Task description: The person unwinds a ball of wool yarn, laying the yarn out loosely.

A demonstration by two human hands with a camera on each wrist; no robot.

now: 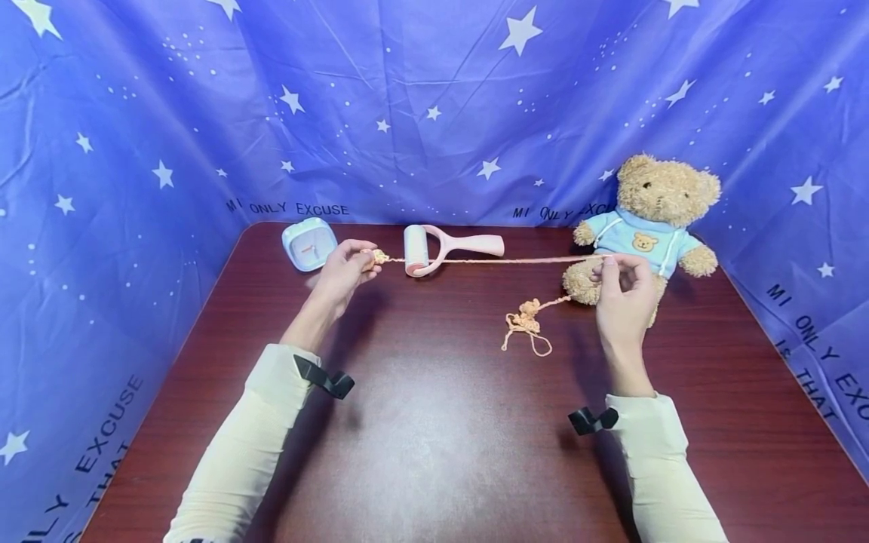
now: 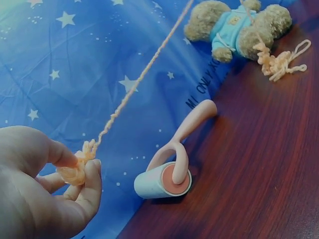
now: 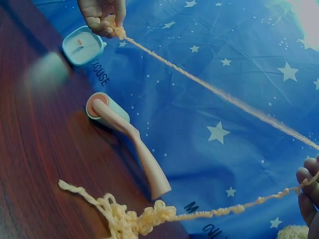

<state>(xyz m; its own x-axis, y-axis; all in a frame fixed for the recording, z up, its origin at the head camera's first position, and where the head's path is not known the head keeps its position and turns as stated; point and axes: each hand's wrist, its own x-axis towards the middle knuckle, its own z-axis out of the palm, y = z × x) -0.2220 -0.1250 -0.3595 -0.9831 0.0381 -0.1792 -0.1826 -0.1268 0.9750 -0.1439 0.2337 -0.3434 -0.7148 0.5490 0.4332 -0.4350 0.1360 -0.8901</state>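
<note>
Between my two hands an orange yarn cord [image 1: 502, 261] is stretched nearly level above the table. My left hand [image 1: 345, 273] pinches a small crocheted bunch [image 2: 75, 172] at one end of it, thumb against fingers. My right hand [image 1: 626, 298] pinches the cord between thumb and fingertips, in front of the teddy bear. From the right hand the cord runs on down to a second crocheted bunch [image 1: 526, 317], which lies on the table with a loop and a loose tail. In the right wrist view only some right fingers [image 3: 309, 179] show at the edge.
A lint roller [image 1: 468, 245] with a pink handle lies behind the cord. The light-blue clock [image 1: 309, 245] stands behind the left hand. A teddy bear [image 1: 641, 226] in a blue hoodie sits at the back right. A star-printed blue curtain [image 1: 407, 113] borders the brown table [image 1: 434, 422].
</note>
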